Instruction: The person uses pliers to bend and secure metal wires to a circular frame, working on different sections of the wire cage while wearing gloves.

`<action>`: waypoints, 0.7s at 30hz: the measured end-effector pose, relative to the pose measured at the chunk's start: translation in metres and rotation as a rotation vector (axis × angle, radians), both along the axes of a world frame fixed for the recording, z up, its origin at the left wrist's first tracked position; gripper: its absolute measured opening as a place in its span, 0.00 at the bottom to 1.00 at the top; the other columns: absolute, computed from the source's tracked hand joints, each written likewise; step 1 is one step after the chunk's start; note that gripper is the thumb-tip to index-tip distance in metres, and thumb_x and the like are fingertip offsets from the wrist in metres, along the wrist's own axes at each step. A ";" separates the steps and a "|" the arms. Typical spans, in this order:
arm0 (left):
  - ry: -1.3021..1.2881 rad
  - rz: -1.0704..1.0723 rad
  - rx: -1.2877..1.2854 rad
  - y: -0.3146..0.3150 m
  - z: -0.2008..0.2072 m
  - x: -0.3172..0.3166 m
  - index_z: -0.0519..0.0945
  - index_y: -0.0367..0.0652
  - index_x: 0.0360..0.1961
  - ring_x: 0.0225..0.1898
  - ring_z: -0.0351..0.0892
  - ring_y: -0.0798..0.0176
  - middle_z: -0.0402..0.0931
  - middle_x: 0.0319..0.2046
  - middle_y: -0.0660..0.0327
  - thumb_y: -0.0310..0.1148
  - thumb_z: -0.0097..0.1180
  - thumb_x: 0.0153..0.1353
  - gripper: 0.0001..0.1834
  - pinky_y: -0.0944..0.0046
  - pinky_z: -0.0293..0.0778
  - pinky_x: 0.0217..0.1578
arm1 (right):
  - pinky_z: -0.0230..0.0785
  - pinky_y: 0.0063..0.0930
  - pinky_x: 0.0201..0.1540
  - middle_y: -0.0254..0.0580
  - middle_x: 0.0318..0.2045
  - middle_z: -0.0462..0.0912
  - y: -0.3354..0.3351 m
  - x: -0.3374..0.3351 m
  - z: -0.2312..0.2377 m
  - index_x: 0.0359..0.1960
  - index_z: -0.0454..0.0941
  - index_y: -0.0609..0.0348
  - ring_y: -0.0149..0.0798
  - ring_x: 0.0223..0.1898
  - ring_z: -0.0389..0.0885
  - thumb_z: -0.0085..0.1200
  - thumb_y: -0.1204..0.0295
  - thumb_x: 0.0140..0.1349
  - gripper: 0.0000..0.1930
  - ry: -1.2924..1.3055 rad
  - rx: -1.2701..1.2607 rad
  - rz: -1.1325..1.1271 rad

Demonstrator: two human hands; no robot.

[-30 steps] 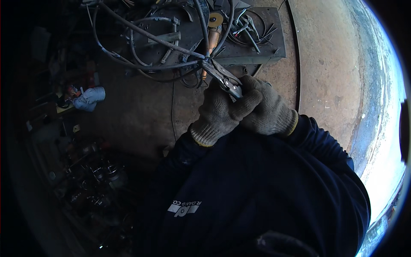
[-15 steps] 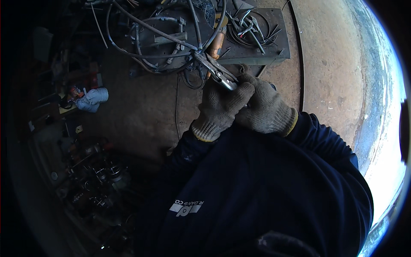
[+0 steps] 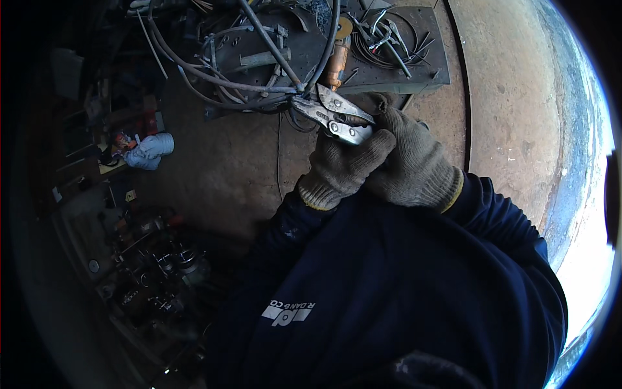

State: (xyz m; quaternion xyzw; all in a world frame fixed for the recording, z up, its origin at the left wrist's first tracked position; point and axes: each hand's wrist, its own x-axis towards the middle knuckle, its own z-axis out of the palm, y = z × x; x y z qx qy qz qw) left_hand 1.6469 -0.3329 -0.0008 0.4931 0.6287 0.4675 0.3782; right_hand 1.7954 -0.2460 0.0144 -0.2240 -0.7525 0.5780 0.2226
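Note:
A pair of silver locking pliers (image 3: 352,133) sits between my gloved hands, its handles toward me. The jaws meet the joint of several bent metal rods (image 3: 265,40); whether they clamp a rod I cannot make out. My left hand (image 3: 346,163) is closed around the lower handle, thumb toward the right hand. Pressed against it, my right hand (image 3: 420,155) is closed by the end of the upper handle. Its fingers are partly hidden. Both hands wear grey-brown knitted gloves.
Beyond my hands, a dark metal table (image 3: 433,55) carries an orange angle grinder (image 3: 337,66), coiled rod (image 3: 372,60) and other pliers (image 3: 383,39). Dark machinery parts (image 3: 168,259) crowd the lower left. Another person (image 3: 150,151) is at the far left. A cable (image 3: 279,155) crosses the floor.
The pliers have turned, showing their side, and their handles now look spread farther apart. Both hands stay on them. The whole view has shifted slightly, moving the surroundings rightward.

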 end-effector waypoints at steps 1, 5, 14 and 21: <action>0.045 -0.025 0.003 0.000 0.000 -0.001 0.85 0.55 0.50 0.42 0.85 0.57 0.82 0.42 0.58 0.32 0.70 0.59 0.17 0.56 0.82 0.42 | 0.79 0.43 0.52 0.55 0.45 0.82 0.000 -0.001 0.000 0.60 0.69 0.63 0.54 0.48 0.84 0.71 0.67 0.49 0.36 0.016 0.020 -0.013; 0.094 -0.062 -0.009 0.002 0.001 -0.003 0.85 0.56 0.51 0.42 0.85 0.58 0.82 0.43 0.59 0.32 0.70 0.59 0.18 0.56 0.82 0.43 | 0.79 0.43 0.52 0.54 0.44 0.82 0.002 0.002 0.001 0.60 0.69 0.63 0.54 0.48 0.84 0.71 0.66 0.49 0.36 -0.031 0.050 -0.019; -0.255 0.087 -0.079 0.002 0.002 0.011 0.77 0.35 0.57 0.41 0.81 0.67 0.82 0.43 0.59 0.31 0.67 0.59 0.25 0.65 0.79 0.41 | 0.78 0.42 0.53 0.53 0.45 0.83 0.001 0.001 -0.013 0.60 0.68 0.63 0.53 0.48 0.85 0.72 0.66 0.48 0.37 0.028 -0.050 0.039; 0.523 -0.147 0.087 -0.002 0.014 -0.013 0.80 0.38 0.35 0.31 0.84 0.62 0.81 0.30 0.58 0.54 0.71 0.58 0.27 0.64 0.82 0.31 | 0.77 0.42 0.55 0.57 0.45 0.82 -0.002 0.006 -0.010 0.58 0.70 0.65 0.52 0.50 0.84 0.70 0.66 0.49 0.35 -0.060 -0.240 0.102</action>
